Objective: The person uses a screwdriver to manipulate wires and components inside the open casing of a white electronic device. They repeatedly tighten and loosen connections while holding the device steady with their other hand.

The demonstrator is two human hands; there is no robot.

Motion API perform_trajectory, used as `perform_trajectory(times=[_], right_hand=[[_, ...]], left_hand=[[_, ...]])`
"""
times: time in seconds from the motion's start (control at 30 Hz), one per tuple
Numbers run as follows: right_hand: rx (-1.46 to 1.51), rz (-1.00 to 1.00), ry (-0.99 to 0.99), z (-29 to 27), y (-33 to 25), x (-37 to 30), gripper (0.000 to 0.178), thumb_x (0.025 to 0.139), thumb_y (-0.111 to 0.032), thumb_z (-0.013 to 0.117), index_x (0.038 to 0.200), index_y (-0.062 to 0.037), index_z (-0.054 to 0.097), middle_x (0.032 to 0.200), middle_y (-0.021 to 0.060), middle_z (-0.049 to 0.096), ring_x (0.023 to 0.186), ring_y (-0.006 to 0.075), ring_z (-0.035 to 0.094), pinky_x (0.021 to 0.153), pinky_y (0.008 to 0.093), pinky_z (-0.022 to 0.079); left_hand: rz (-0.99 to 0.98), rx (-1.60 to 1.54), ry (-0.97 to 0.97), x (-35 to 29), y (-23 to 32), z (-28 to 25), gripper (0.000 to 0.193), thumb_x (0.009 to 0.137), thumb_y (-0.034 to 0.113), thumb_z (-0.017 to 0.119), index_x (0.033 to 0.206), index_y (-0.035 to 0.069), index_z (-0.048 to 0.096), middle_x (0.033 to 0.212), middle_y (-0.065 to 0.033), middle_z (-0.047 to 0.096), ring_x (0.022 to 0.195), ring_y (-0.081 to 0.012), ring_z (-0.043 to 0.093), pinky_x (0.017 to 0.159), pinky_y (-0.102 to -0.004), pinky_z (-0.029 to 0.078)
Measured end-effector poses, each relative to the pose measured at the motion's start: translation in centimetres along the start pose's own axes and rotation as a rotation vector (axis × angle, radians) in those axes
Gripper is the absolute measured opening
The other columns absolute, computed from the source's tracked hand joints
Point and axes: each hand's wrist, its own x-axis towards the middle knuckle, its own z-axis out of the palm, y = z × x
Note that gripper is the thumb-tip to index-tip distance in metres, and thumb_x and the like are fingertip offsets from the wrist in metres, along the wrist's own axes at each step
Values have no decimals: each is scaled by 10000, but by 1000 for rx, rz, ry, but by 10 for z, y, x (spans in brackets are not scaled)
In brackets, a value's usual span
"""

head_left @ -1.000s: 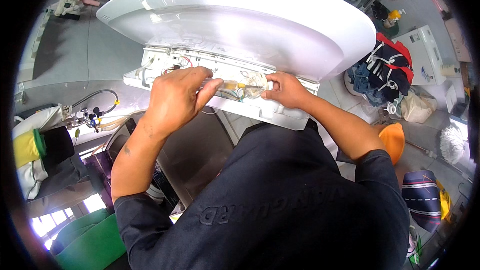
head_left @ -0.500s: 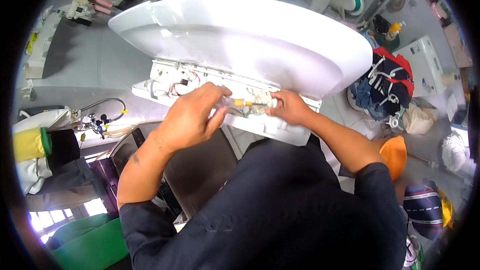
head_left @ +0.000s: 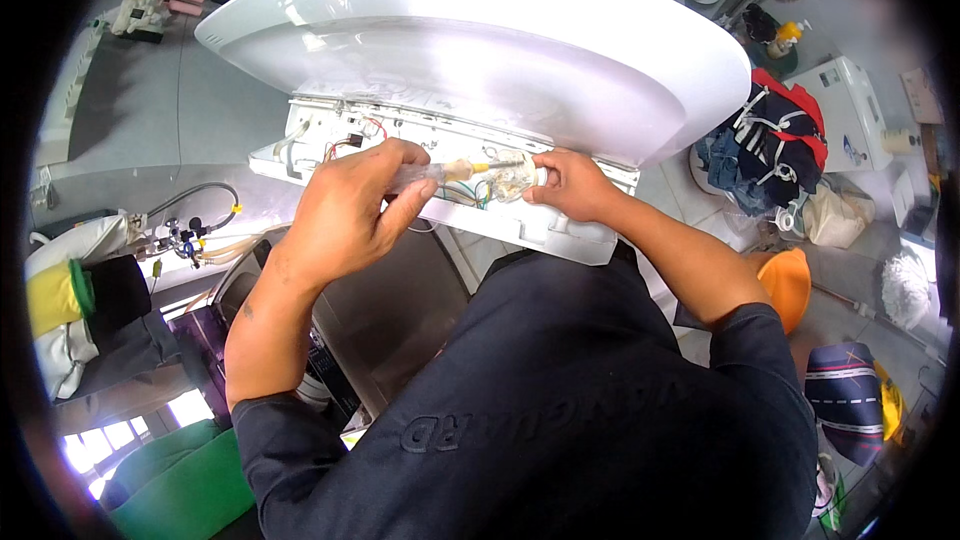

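Note:
A screwdriver (head_left: 457, 170) with a clear and yellowish handle lies in my left hand (head_left: 348, 202), its fingers closed round the handle. The metal shaft points right, toward a small white round part (head_left: 541, 177) pinched by the thumb and fingers of my right hand (head_left: 577, 190). Whether the tip touches that part, I cannot tell. Both hands are over an open white appliance panel (head_left: 575, 240) with coloured wires (head_left: 470, 192) inside. Cloudy, clear plastic-like material (head_left: 508, 180) surrounds the shaft. Behind the panel stands a large curved white cover (head_left: 480, 50), tilted up.
Hoses with a small valve fitting (head_left: 190, 238) are at the left. A dark-topped box-shaped thing (head_left: 395, 310) stands below my left forearm. Piled clothes (head_left: 775, 140), an orange rounded object (head_left: 785, 290) and a white box-shaped unit (head_left: 840, 115) are on the right.
My left hand has drawn slightly left with the screwdriver, and more of its shaft shows. My right hand keeps its pinch. The panel and cover sit a little higher in view.

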Motion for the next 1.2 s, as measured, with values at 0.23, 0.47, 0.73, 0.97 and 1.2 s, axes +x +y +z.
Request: perform_trajectory(times=[0.23,0.47,0.73,0.97,1.2], right_hand=[[-13,8,-30,-4,-8,-2,619,809,-308,871,1286,32,669,937,127,637,800,209,628,744,343,515],[6,10,-20,-5,-9,-3,601,816,-291,864,1282,34,669,942,129,634,799,207,627,743,343,512],[-12,8,-15,-5,-10,-4,604,823,-309,852,1282,37,667,958,136,635,812,217,629,750,349,512],[-11,-6,-5,-3,-5,-3,596,821,-325,849,1265,33,677,957,135,631,824,228,625,749,358,508],[-6,1,-14,-4,-8,-3,566,820,-319,850,1244,19,690,954,139,632,807,226,626,738,359,505]], left_hand=[[49,-6,-50,-2,3,-1,244,964,216,700,1119,31,668,814,-173,684,712,-310,688,664,-374,533],[66,-6,-49,0,-1,2,244,960,210,701,1117,25,667,818,-175,691,727,-315,690,678,-383,535],[24,-23,-70,2,1,3,206,952,199,705,1074,39,658,845,-146,695,753,-332,695,671,-403,534],[24,-3,-73,2,0,4,207,950,198,706,1068,33,662,849,-147,696,749,-334,694,671,-401,536],[111,-22,-51,0,-6,6,241,929,135,725,1131,15,674,937,-167,700,758,-304,699,688,-376,557]])
